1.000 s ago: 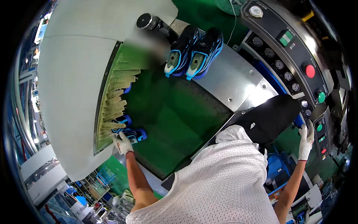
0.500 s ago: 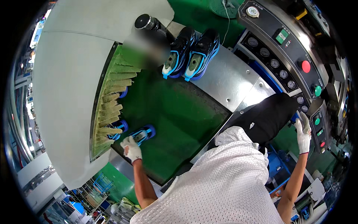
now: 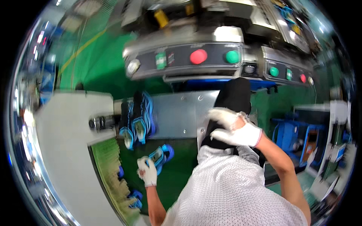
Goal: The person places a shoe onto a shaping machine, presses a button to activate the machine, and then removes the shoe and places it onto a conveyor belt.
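Note:
My left hand (image 3: pixel 147 171), in a worn white glove, is closed at the side of a blue and black sports shoe (image 3: pixel 161 157) above the green belt (image 3: pixel 177 184). Its fingers overlap the shoe's edge, though motion blurs the grip. In a white glove too, my right hand (image 3: pixel 238 132) hovers over my black-clad leg, fingers apart and nothing visible in them. Two more sports shoes, a left one (image 3: pixel 126 132) and its neighbour (image 3: pixel 142 118), stand side by side at the metal plate (image 3: pixel 173 116), greyish-green pieces filling their openings.
At left, a pale machine housing (image 3: pixel 68 150) has a frayed green curtain (image 3: pixel 105 162), with blue shoe parts (image 3: pixel 135 199) showing at it. A control panel (image 3: pixel 181 58) with red and green buttons spans the far side. A blue cart (image 3: pixel 288 137) stands right.
The view has swung round to the right. My left hand and the shoe have moved away from the curtain, nearer the pair. My right hand has come from the far-right panel to over my leg.

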A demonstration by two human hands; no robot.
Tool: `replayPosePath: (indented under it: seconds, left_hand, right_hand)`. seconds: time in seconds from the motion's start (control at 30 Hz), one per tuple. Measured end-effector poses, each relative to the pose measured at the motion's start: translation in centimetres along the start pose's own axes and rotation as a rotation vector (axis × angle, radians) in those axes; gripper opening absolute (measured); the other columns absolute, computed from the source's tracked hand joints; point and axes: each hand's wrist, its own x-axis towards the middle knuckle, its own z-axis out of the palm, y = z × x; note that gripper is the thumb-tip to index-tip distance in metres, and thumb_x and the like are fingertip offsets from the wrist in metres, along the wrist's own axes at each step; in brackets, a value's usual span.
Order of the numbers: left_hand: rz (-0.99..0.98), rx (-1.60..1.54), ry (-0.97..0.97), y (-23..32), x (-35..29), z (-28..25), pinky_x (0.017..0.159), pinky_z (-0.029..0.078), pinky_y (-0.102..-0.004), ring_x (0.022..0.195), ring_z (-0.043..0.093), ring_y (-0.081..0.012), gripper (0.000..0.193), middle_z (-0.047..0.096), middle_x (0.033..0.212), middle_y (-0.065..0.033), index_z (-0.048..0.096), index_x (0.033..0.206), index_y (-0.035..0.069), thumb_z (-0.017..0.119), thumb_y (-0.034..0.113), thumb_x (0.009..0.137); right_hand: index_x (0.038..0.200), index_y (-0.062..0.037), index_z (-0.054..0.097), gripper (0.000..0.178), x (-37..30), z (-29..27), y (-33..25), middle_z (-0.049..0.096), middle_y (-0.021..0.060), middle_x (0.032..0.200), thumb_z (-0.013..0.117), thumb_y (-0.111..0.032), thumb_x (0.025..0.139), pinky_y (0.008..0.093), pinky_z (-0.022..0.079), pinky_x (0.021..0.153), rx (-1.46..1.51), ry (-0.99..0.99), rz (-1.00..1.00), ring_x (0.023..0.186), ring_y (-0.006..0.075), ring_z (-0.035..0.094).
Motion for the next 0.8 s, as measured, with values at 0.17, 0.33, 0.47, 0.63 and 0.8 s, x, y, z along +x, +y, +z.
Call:
replayPosePath:
  seconds: [0.17, 0.33, 0.47, 0.63, 0.8]
  left_hand:
    - [0.385, -0.108, 0.001, 12.7, 2.4, -4.0, 0.083, 0.052, -0.0434, 0.091, 0.066, -0.0356, 0.014, 0.065, 0.099, -0.0182, 0.068, 0.104, 0.000, 0.068, 0.006, 0.091]
    - [0.873, -0.415, -0.058, 29.4, 4.9, -5.6, 0.086, 0.054, -0.0415, 0.093, 0.068, -0.0342, 0.018, 0.068, 0.100, -0.0175, 0.069, 0.105, 0.000, 0.073, 0.003, 0.088]
    - [1.324, -0.337, -0.272, 42.6, 5.4, -8.0, 0.081, 0.057, -0.0392, 0.091, 0.070, -0.0300, 0.030, 0.070, 0.110, -0.0148, 0.071, 0.111, 0.004, 0.082, 0.006, 0.083]
    - [1.698, -0.370, -0.056, 59.3, 5.3, -8.4, 0.099, 0.054, -0.0410, 0.112, 0.067, -0.0314, 0.061, 0.062, 0.135, -0.0201, 0.063, 0.134, 0.002, 0.084, 0.003, 0.077]
    - [1.425, -0.451, -0.120, 74.2, 11.8, -0.1, 0.112, 0.046, -0.0424, 0.130, 0.060, -0.0324, 0.062, 0.057, 0.146, -0.0206, 0.052, 0.148, 0.002, 0.074, 0.022, 0.094]
  right_hand:
    - [0.134, 0.0063, 0.056, 0.068, 2.3, 6.4, -2.6, 0.056, 0.0312, 0.142, 0.075, -0.036, 0.084, 0.0431, 0.051, 0.105, -0.280, 0.004, -0.294, 0.126, 0.0407, 0.061]
    - [0.100, -0.0062, 0.065, 0.030, 2.3, 4.5, -0.7, 0.072, 0.0154, 0.084, 0.075, -0.025, 0.079, 0.0471, 0.058, 0.070, -0.240, 0.318, -0.079, 0.079, 0.0396, 0.072]
    - [0.104, -0.0036, 0.061, 0.046, -4.1, -5.8, 0.9, 0.072, 0.0199, 0.093, 0.078, -0.041, 0.083, 0.0471, 0.056, 0.076, -0.011, 0.423, 0.032, 0.088, 0.0397, 0.072]
    - [0.123, 0.0019, 0.069, 0.077, -17.4, -8.6, 6.8, 0.073, 0.0247, 0.109, 0.081, -0.061, 0.080, 0.0406, 0.052, 0.094, 0.258, 0.658, 0.515, 0.103, 0.0340, 0.071]
    - [0.141, 0.0088, 0.057, 0.086, -24.9, -4.6, 10.2, 0.064, 0.0231, 0.139, 0.087, -0.040, 0.077, 0.0389, 0.041, 0.115, 0.720, 1.177, 0.591, 0.126, 0.0301, 0.060]
